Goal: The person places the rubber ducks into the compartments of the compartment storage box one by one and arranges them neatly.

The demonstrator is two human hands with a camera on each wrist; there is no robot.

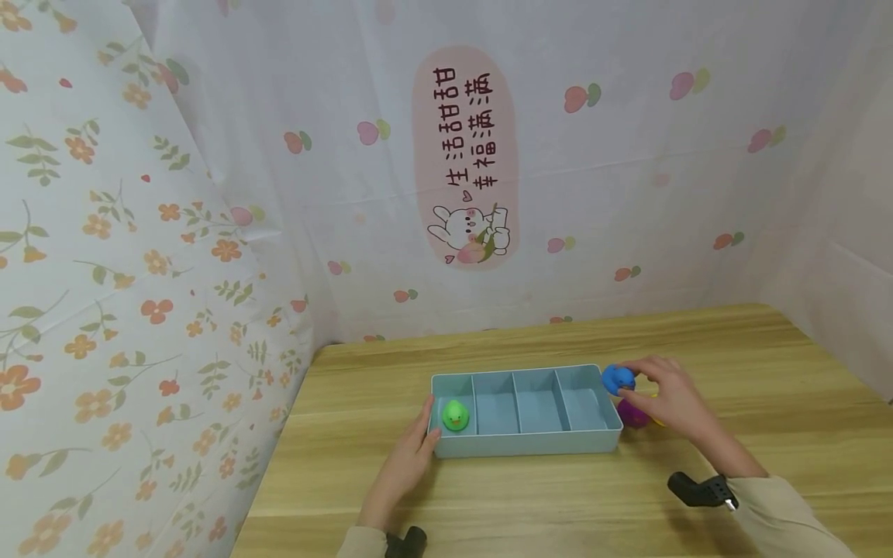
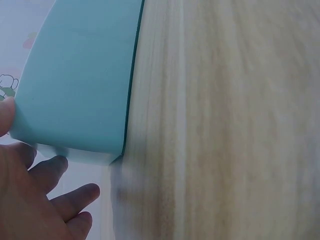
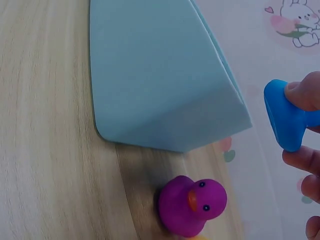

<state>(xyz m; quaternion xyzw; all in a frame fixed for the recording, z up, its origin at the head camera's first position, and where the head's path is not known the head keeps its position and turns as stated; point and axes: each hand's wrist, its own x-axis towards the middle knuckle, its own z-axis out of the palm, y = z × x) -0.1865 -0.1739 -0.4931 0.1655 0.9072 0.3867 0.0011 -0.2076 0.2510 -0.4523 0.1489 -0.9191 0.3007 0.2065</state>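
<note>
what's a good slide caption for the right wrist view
Right hand holds a blue duck; a purple duck stands beside the tray.

- Wood-grain table (image 1: 321, 446)
- Blue tray (image 1: 526, 444), flat on it
- Purple duck (image 3: 185, 207), just beside the tray at three o'clock
- Yellow thing (image 3: 198, 238), mostly hidden, near the duck

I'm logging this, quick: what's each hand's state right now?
Left hand: open, touching the end of the box.
Right hand: holding the blue toy duck.
</note>
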